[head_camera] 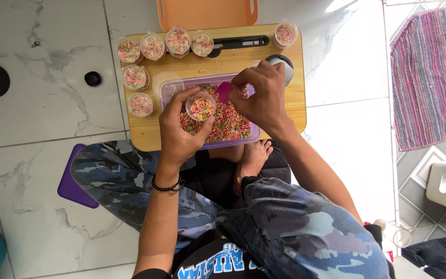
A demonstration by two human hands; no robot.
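A small clear cup (201,107) of coloured sprinkles is gripped in the left hand (179,129), right over the purple tub (233,135) of sprinkles on the wooden surface (145,133). A pink scoop (224,91) is pinched by the right hand (261,95) just beside it. Further back, filled cups (153,46) are lined up along the edge.

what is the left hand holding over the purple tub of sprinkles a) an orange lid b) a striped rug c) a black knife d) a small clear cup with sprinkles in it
d: the left hand grips a small clear cup partly filled with coloured sprinkles, above the purple tub, while the right hand holds a pink scoop beside it.
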